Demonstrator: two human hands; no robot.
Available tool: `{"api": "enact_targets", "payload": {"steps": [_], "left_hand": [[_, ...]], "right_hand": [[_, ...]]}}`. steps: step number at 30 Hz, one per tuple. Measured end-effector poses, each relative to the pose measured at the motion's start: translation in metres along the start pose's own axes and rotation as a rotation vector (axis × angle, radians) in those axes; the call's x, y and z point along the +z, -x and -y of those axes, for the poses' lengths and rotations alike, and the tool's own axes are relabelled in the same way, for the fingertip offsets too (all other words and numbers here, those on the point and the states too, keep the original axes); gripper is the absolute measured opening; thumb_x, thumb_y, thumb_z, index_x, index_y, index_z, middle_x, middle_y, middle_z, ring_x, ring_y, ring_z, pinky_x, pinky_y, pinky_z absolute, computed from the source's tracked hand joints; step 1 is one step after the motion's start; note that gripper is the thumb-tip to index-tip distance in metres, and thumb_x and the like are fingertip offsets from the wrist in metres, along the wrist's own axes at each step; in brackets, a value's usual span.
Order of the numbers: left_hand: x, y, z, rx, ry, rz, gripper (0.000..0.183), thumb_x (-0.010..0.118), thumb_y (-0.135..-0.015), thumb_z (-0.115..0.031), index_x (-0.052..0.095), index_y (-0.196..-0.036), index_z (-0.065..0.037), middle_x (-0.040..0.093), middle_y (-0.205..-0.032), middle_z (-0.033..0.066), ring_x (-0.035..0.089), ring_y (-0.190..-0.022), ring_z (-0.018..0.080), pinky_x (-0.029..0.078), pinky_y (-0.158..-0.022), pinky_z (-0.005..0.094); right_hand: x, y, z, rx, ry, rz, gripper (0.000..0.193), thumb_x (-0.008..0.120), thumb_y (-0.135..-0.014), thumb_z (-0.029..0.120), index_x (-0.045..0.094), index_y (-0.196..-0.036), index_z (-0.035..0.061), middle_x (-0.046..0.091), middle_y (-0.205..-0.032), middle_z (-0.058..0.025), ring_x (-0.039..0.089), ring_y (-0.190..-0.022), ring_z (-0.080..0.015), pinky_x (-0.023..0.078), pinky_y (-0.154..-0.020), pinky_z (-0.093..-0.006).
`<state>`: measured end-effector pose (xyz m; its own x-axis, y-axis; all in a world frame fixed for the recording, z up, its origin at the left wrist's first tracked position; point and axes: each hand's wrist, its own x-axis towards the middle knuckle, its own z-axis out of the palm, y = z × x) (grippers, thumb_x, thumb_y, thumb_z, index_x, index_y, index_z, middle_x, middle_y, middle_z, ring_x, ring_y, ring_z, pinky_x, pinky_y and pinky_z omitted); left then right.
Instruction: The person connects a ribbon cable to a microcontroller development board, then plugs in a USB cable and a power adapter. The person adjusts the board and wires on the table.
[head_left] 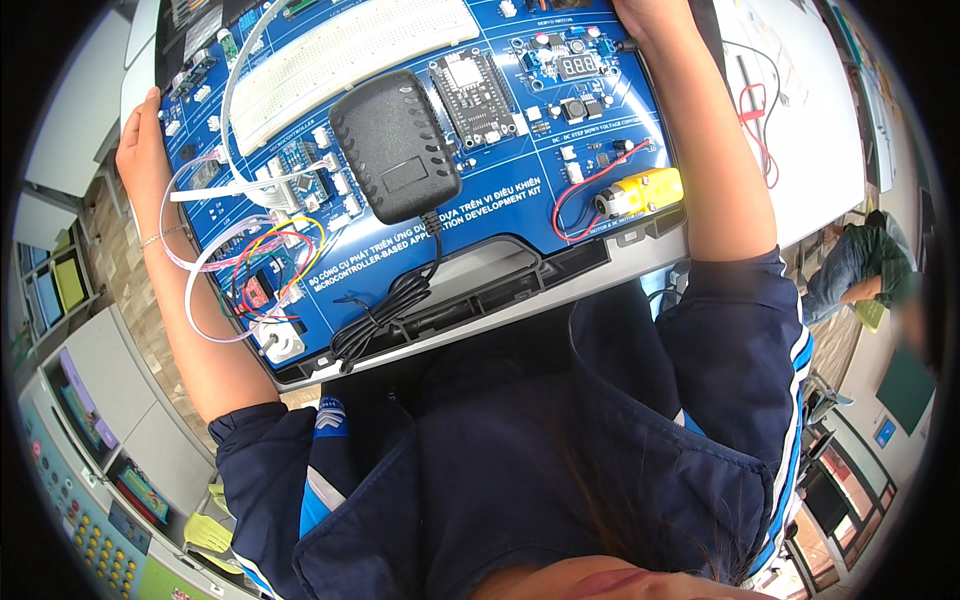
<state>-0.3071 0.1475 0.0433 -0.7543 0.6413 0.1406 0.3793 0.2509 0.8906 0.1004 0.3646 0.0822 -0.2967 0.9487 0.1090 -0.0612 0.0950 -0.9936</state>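
Observation:
A blue electronics training board (480, 215) in a dark case lies in front of me. My left hand (147, 150) is at the case's left side, a finger or thumb along its edge; its other fingers are partly hidden. At the far right corner, my right hand (645, 15) is cut off by the picture's top, its fingers out of sight. A black power adapter (395, 150) lies on the board's middle, its bundled cable (370, 325) toward me. Around it are a white breadboard (355, 65), a microcontroller module (472, 98), a yellow gear motor (640, 195) and coloured jumper wires (270, 265).
The case rests at the near edge of a white table (800, 130). Red and black leads (758, 125) lie on it at the right. Another person (865, 265) is at the far right. Cabinets (120, 390) and a yellow-green chair (210, 530) stand at the left.

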Motion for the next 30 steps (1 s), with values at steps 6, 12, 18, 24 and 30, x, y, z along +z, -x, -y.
{"api": "enact_targets", "payload": {"steps": [6,12,18,24,30], "left_hand": [[0.007,0.008,-0.01,0.046,0.047,-0.023,0.029,0.07,-0.099,-0.03,0.077,-0.101,-0.003,0.072,-0.086,-0.0022,0.06,-0.076,0.003,0.044,-0.072,0.017],[0.007,0.008,-0.008,0.05,0.103,-0.02,0.028,0.07,-0.098,-0.03,0.077,-0.101,-0.003,0.071,-0.087,-0.0021,0.06,-0.076,0.003,0.043,-0.072,0.0169],[0.007,0.009,-0.01,0.033,0.078,-0.027,0.029,0.07,-0.098,-0.031,0.077,-0.101,-0.003,0.071,-0.087,-0.002,0.059,-0.076,0.0033,0.043,-0.072,0.0173],[0.007,0.01,-0.011,0.038,0.062,-0.027,0.029,0.07,-0.098,-0.031,0.077,-0.101,-0.003,0.071,-0.086,-0.002,0.06,-0.076,0.0033,0.043,-0.072,0.0174],[0.004,0.006,-0.005,0.042,0.065,-0.015,0.029,0.07,-0.098,-0.031,0.077,-0.1,-0.003,0.071,-0.086,-0.0021,0.059,-0.075,0.003,0.043,-0.071,0.0173]], "right_hand": [[-0.001,-0.001,-0.001,-0.004,-0.006,0.003,0.012,0.067,-0.094,0.017,0.067,-0.09,0.0061,0.056,-0.072,0.0048,0.045,-0.061,-0.005,0.034,-0.057,-0.0201],[-0.001,-0.001,-0.001,-0.008,-0.006,0.006,0.012,0.067,-0.094,0.017,0.066,-0.09,0.0058,0.056,-0.072,0.0046,0.045,-0.061,-0.0049,0.034,-0.057,-0.02],[-0.001,0.0,-0.001,-0.011,-0.006,0.008,0.013,0.068,-0.094,0.018,0.066,-0.09,0.0061,0.056,-0.072,0.0046,0.045,-0.062,-0.005,0.034,-0.057,-0.0201],[0.0,0.001,0.0,-0.006,0.003,-0.004,0.013,0.068,-0.094,0.018,0.066,-0.089,0.0063,0.056,-0.072,0.0045,0.046,-0.062,-0.0051,0.034,-0.058,-0.0202],[-0.001,0.0,-0.001,-0.016,0.017,0.0,0.013,0.068,-0.093,0.018,0.065,-0.089,0.0061,0.056,-0.072,0.0043,0.046,-0.062,-0.0053,0.034,-0.058,-0.0203]]}}
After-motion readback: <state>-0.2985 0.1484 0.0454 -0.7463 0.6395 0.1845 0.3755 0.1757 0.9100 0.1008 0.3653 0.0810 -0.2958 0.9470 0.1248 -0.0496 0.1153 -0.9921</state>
